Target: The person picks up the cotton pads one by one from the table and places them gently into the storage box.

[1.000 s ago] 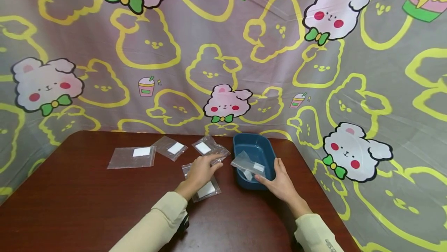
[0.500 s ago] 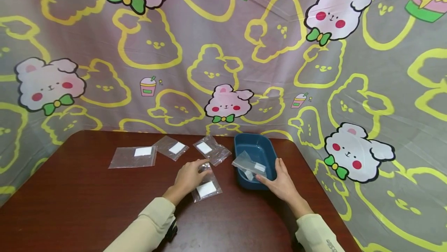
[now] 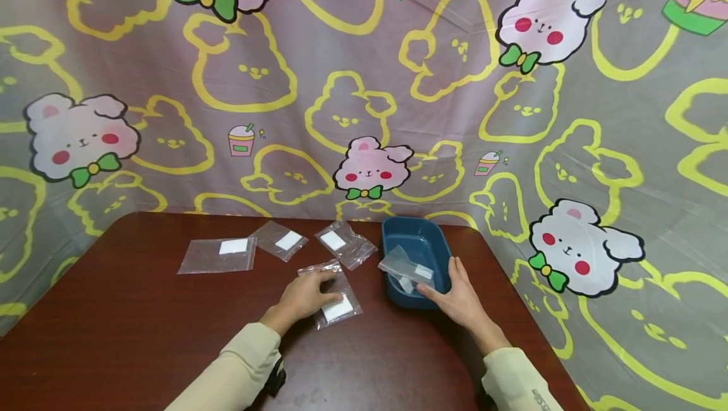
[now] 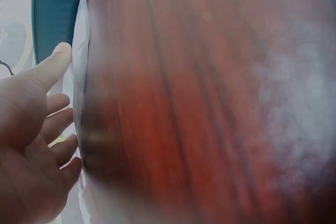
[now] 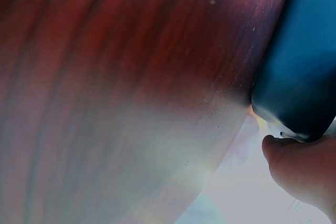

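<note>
My left hand rests over a clear zip bag with a white label. In the left wrist view its bent fingers touch the bag's edge, thumb stretched out apart from them. My right hand holds the near right side of a blue plastic bin, with the thumb over the rim and the fingers along the outer wall. Inside the bin lie clear labelled bags, one leaning over its left rim. The right wrist view shows the thumb at the bin's rim; the other fingers are hidden there.
Further clear zip bags with white labels lie along the back of the brown table: one at left, one beside it and one near the bin. A patterned cloth hangs behind and on both sides.
My left hand has drawn back from between the rear bag and the bin and come down onto the nearer bag. My right hand and the bin stay where they were.
</note>
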`<state>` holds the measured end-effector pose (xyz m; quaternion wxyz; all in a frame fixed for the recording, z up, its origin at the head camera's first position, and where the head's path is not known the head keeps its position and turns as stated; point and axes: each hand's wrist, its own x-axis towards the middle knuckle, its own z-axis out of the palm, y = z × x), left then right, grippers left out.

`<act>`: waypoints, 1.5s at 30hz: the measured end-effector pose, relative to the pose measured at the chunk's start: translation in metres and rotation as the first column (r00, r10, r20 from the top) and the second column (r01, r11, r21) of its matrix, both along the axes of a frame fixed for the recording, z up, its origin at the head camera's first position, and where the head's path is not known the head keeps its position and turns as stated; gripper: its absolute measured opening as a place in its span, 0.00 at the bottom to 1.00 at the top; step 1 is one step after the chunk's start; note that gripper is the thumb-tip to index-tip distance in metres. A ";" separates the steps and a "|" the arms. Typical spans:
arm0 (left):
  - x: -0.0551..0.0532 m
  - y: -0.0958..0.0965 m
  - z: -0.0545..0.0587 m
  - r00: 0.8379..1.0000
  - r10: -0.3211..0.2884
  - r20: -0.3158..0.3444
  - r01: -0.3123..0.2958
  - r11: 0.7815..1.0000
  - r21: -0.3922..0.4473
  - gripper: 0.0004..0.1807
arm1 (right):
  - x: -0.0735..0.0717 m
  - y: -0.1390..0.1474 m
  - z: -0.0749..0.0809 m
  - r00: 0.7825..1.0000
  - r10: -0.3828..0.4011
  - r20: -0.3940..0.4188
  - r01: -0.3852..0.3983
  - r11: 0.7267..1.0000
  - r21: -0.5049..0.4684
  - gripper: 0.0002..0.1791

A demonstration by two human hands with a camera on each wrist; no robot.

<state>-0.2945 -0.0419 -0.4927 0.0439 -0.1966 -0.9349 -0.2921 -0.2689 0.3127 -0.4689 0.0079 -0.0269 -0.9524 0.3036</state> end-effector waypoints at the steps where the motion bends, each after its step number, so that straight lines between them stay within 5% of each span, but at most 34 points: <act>1: 0.000 0.000 0.000 1.000 -0.003 0.001 0.003 1.000 -0.004 0.31 | 0.000 0.000 0.000 1.000 0.000 -0.001 0.000 1.000 0.001 0.71; 19: 0.001 -0.001 -0.002 0.999 -0.031 0.019 0.030 1.000 0.006 0.22 | -0.002 0.001 0.003 1.000 0.013 -0.021 -0.013 1.000 0.010 0.71; 45: 0.004 -0.002 -0.006 0.997 -0.026 -0.075 0.030 0.998 0.050 0.12 | -0.001 0.001 -0.001 1.000 0.006 -0.024 -0.006 1.000 0.001 0.71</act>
